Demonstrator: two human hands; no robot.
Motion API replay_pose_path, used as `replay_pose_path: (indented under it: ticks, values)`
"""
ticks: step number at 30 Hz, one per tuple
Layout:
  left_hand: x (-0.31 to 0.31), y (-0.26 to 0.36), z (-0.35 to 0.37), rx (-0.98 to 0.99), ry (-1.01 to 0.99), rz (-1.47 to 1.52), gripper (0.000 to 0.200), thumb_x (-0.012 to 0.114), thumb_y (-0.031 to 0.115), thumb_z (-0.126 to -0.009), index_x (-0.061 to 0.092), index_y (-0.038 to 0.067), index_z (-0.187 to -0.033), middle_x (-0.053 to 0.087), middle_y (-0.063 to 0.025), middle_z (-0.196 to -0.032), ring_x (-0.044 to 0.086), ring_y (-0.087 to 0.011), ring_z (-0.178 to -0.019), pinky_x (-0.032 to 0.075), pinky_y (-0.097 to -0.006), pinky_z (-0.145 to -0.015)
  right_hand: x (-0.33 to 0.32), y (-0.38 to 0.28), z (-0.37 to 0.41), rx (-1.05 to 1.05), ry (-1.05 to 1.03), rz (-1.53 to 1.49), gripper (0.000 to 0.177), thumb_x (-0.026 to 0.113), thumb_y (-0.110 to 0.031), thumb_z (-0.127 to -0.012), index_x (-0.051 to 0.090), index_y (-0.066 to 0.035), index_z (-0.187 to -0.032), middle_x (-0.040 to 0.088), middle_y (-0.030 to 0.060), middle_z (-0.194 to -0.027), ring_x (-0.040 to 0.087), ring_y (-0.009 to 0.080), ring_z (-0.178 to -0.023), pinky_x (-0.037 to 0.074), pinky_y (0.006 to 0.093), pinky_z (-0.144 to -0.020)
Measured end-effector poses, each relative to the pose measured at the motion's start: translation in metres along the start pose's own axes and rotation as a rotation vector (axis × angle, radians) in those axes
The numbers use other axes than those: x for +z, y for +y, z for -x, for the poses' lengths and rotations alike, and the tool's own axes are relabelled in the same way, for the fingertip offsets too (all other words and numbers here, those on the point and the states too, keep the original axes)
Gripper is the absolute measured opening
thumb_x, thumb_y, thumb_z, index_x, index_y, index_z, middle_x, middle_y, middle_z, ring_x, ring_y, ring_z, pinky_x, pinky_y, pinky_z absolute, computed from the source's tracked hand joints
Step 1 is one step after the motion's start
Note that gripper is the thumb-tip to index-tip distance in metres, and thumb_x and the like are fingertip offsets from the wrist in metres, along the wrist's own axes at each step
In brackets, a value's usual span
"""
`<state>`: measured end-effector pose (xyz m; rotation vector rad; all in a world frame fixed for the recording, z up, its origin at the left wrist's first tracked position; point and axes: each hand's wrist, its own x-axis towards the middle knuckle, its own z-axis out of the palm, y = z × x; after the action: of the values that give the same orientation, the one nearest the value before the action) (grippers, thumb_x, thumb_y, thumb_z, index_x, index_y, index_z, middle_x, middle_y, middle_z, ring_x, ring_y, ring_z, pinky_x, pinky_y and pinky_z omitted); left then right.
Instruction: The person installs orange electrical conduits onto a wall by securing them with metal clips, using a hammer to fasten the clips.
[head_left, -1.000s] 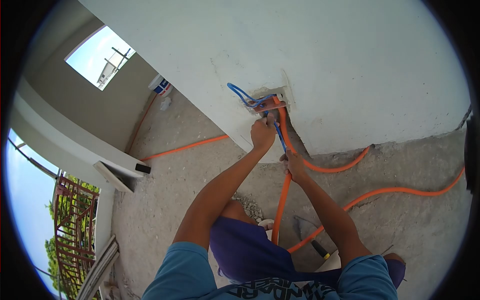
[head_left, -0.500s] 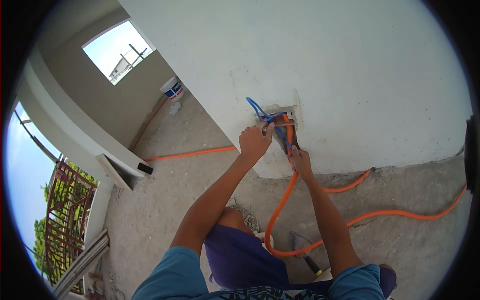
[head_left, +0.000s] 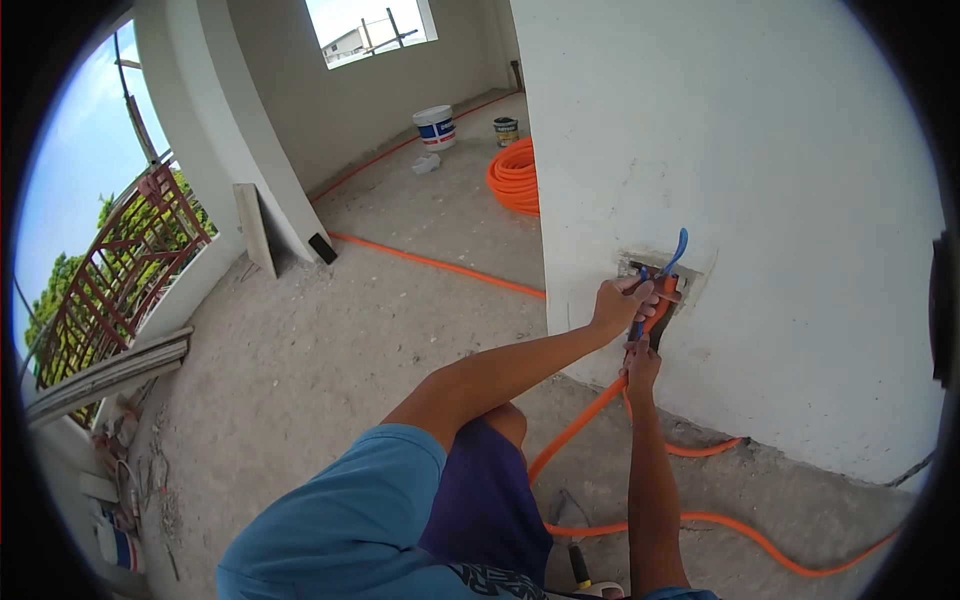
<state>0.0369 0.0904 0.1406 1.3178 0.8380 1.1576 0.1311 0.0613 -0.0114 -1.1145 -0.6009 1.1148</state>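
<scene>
At a rough cut-out [head_left: 690,272] low in the white wall, my left hand [head_left: 618,305] is closed, its fingers around blue wire [head_left: 678,248]. A loop of that wire sticks up above the fingers. An orange corrugated conduit [head_left: 660,308] runs up the chased slot into the opening, close behind my left fingertips. Just below, my right hand [head_left: 642,368] is closed around the conduit at the slot's lower end; the blue wire runs down toward it, and its fingers partly hide both. From there the conduit hangs down in a curve beside my knee.
A trowel [head_left: 579,565] lies on the concrete floor near my legs. More orange conduit [head_left: 770,548] crosses the floor on the right. Behind the wall's edge are a coil of orange conduit [head_left: 513,178], a white bucket [head_left: 435,128] and a can [head_left: 506,131]. Planks [head_left: 110,378] lie at left.
My view has turned left, bringing the coil and can into sight. My left hand has shifted its hold on the blue wire, whose loop now stands to the right of the fingers.
</scene>
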Motion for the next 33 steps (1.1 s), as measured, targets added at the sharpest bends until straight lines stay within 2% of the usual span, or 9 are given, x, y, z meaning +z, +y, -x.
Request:
replay_pose_path:
  ticks: [8,11,14,17,23,26,29,31,33]
  values:
    - [-0.014,-0.004,-0.009,0.237,-0.017,-0.435,0.027,0.058,0.021,-0.094,0.069,-0.003,-0.088,0.069,-0.0077,-0.07,0.061,-0.0077,-0.053,0.048,-0.023,-0.049,0.034,0.011,0.016,-0.092,0.297,-0.411,0.03,0.059,-0.033,-0.096,0.06,-0.003,-0.087,0.046,-0.0024,-0.064,0.04,0.0068,-0.046,0.037,0.0235,-0.042]
    - [-0.013,-0.001,-0.009,0.289,0.005,-0.531,0.027,0.058,0.021,-0.094,0.069,-0.003,-0.087,0.069,-0.0071,-0.068,0.06,-0.0079,-0.051,0.047,-0.0238,-0.048,0.042,0.009,0.03,-0.222,0.446,-0.08,0.026,0.062,-0.024,-0.093,0.061,-0.001,-0.083,0.052,0.0014,-0.065,0.046,0.0113,-0.049,0.04,0.0266,-0.046]
    - [-0.012,-0.008,-0.009,0.411,0.009,-0.497,0.026,0.059,0.02,-0.094,0.069,-0.003,-0.087,0.069,-0.0063,-0.068,0.06,-0.0077,-0.051,0.047,-0.024,-0.047,0.033,0.027,0.017,-0.736,0.469,0.45,0.024,0.064,-0.02,-0.091,0.062,0.003,-0.081,0.056,0.0056,-0.066,0.048,0.0154,-0.051,0.041,0.0306,-0.051]
    - [-0.007,0.007,-0.002,0.301,0.007,-0.426,0.023,0.062,0.019,-0.091,0.071,-0.002,-0.093,0.069,-0.006,-0.068,0.06,-0.0074,-0.051,0.047,-0.0233,-0.047,0.034,0.006,0.015,-0.647,0.482,0.452,0.02,0.066,-0.015,-0.088,0.064,0.004,-0.082,0.054,0.0077,-0.062,0.048,0.0172,-0.051,0.041,0.0327,-0.053]
    - [-0.012,0.02,-0.009,0.433,0.012,-0.47,0.018,0.068,0.017,-0.087,0.072,0.0,-0.093,0.068,-0.006,-0.065,0.059,-0.0068,-0.05,0.046,-0.023,-0.046,0.048,-0.029,0.002,-0.734,0.45,0.35,0.018,0.064,-0.012,-0.089,0.066,0.005,-0.084,0.055,0.0055,-0.058,0.049,0.0148,-0.05,0.041,0.0301,-0.052]
    - [-0.014,0.044,-0.008,0.563,0.065,-0.58,0.019,0.067,0.018,-0.086,0.072,0.0,-0.09,0.07,-0.0099,-0.066,0.067,-0.0142,-0.054,0.05,-0.0255,-0.051,0.048,-0.046,0.003,-0.443,0.271,0.198,0.014,0.063,-0.01,-0.089,0.065,0.003,-0.095,0.063,0.0077,-0.072,0.054,0.014,-0.057,0.045,0.0296,-0.056]
    - [-0.018,0.055,-0.004,0.82,0.119,-0.56,0.016,0.072,0.016,-0.083,0.073,0.001,-0.089,0.067,-0.0089,-0.06,0.062,-0.0108,-0.048,0.045,-0.0242,-0.045,0.053,-0.035,0.009,-0.217,0.069,-0.505,0.02,0.062,-0.01,-0.09,0.059,0.0,-0.107,0.061,0.0061,-0.084,0.054,0.0127,-0.063,0.045,0.0269,-0.057]
    - [-0.027,0.053,-0.004,0.866,0.125,-0.66,0.017,0.073,0.019,-0.082,0.073,0.002,-0.087,0.068,-0.0104,-0.063,0.064,-0.0169,-0.051,0.047,-0.0266,-0.048,0.054,-0.01,0.02,0.144,-0.1,-0.895,0.026,0.06,-0.012,-0.091,0.052,-0.003,-0.115,0.058,0.0067,-0.09,0.055,0.0143,-0.072,0.047,0.027,-0.061]
    - [-0.03,0.054,-0.006,1.008,0.15,-0.646,0.017,0.075,0.02,-0.081,0.073,0.004,-0.086,0.068,-0.0094,-0.064,0.065,-0.0211,-0.055,0.049,-0.0288,-0.052,0.061,-0.004,0.067,0.299,-0.384,-0.929,0.021,0.057,-0.017,-0.095,0.053,-0.004,-0.11,0.057,0.0063,-0.089,0.056,0.0151,-0.079,0.048,0.0262,-0.067]
